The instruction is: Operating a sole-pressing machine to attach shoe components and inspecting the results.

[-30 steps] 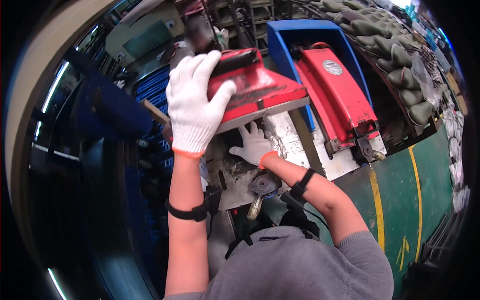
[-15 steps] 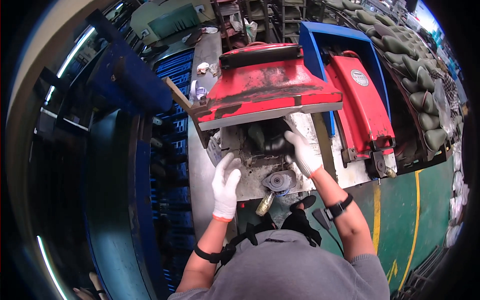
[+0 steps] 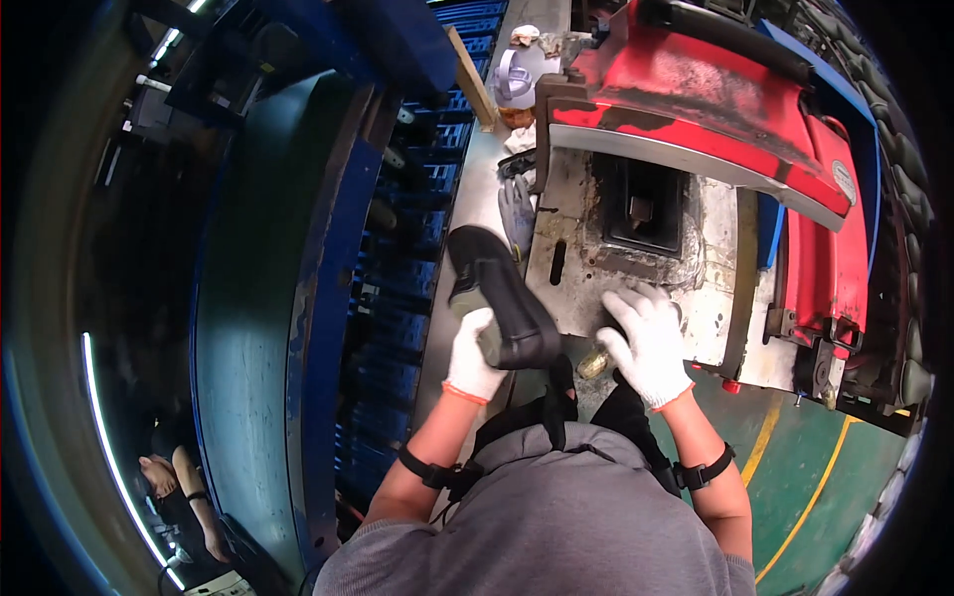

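Note:
My left hand (image 3: 471,358), in a white knit glove, grips a black shoe (image 3: 505,293) by its olive-grey underside. The shoe is held tilted, off to the left of the red press machine (image 3: 696,94). My gloved right hand (image 3: 648,338) hovers at or rests on the front edge of the machine's metal bed (image 3: 571,278), fingers spread and holding nothing. Whether it touches the bed I cannot tell. Close to its thumb is a gold-coloured wrapped handle (image 3: 594,364). Behind it, under the red head, lies a dark square recess (image 3: 644,209) with a small metal block inside.
A grey glove (image 3: 517,214) and a lilac tape roll (image 3: 512,77) lie on the steel ledge to the left. Beyond it runs a blue rack-like conveyor (image 3: 397,243). A second red machine (image 3: 825,268) stands on the right. Another person (image 3: 184,487) is at lower left.
The shoe has come out from under the red head and is now in my left hand. My right hand has drawn back toward me. The whole view has shifted, with the machine now further right.

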The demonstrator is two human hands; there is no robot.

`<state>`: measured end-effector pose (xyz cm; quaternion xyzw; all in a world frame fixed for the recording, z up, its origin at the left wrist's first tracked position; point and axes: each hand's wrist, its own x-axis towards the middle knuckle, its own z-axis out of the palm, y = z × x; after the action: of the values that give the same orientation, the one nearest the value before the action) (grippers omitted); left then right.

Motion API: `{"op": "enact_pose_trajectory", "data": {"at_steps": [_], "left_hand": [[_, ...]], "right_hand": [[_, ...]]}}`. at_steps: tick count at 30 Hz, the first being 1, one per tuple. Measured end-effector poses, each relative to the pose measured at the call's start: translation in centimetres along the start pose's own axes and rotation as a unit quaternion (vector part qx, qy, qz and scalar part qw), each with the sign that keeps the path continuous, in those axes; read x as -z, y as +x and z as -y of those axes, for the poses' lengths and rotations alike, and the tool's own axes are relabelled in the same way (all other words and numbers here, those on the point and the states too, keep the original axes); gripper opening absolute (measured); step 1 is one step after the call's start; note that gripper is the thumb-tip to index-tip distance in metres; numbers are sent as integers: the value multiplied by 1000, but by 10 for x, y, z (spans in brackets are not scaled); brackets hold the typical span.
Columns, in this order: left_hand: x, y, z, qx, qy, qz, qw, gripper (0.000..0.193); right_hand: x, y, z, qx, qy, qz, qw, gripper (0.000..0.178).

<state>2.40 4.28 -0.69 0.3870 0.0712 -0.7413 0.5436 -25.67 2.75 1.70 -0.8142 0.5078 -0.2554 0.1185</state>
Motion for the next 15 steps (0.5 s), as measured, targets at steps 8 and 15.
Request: {"op": "enact_pose_trajectory", "data": {"at_steps": [8,15], "left_hand": [[163,96,-102,-143,118,-220,958,24],[177,159,-200,-313,206,-309,874,31]], "right_hand": [[-35,-11,-21,-6,-81,-68,994,41],[-35,-13,-26,-8,-110,-42,993,41]]}}
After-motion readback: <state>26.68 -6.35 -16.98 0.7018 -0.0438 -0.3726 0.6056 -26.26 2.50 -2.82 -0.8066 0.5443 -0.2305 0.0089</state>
